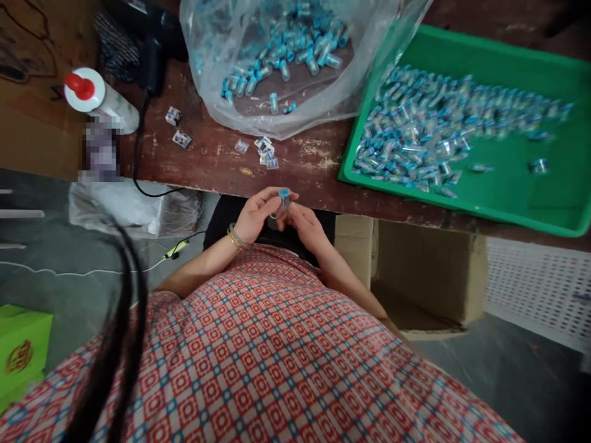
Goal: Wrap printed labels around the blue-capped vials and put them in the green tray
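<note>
Just short of the counter (207, 161), the left hand (252, 218) has its thumb and fingers closed about a capped vial (284, 202), while the right hand (305, 226) curls its fingers at the lower end, too blurred to tell whether they grip. The vial lies between both hands, its long axis running away from the body with the blue cap at the far end, the left thumb nearest that cap. Beyond it are small slips (265, 154), then the bag (295, 127), with the tray (462, 207) off to the right.
</note>
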### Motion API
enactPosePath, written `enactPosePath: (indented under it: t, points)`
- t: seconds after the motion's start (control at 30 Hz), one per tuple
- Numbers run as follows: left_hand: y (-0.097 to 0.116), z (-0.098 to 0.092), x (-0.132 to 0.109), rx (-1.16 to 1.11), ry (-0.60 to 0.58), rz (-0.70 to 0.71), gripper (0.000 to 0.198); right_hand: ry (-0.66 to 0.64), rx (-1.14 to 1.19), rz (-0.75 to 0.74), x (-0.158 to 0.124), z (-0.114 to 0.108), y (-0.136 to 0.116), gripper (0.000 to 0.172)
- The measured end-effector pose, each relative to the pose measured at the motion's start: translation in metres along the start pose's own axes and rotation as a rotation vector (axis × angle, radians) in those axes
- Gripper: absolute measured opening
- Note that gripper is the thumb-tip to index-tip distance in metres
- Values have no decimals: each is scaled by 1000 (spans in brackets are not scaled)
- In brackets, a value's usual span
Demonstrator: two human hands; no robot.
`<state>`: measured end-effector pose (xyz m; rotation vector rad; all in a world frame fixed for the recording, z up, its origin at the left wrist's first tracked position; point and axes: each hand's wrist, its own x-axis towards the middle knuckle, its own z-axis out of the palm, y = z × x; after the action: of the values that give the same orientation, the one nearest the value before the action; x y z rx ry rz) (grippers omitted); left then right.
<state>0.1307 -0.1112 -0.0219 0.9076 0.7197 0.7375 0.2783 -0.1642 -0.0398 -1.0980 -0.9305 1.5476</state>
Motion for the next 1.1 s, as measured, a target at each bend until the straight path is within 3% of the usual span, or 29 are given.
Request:
enactPosePath:
  t: [0.1,0.17,0.3,0.6,0.77,0.97,1.1]
  points:
    - [7,-2,4,36,72,46,45,288,-294,-220,-2,-8,-7,39]
    - [8,-1,4,35,66,17,46,394,-389,-383,-2,-11,-14,27]
    - [3,1,3,1,-5,-20,46,293,-529,-547,2,-13,-22,14]
    - [6,-2,1,232,-28,39,52,318,-370,-376,2,-11,-17,22]
    - [11,6,-3,414,34,102,50,342,-259,-224,1,-8,-19,25]
    - [7,16,-7,456,36,132,44,520,-354,-309,6,-8,-12,38]
    - [2,15,-4,386,93,83,53,442,-300,-294,7,-9,-8,42]
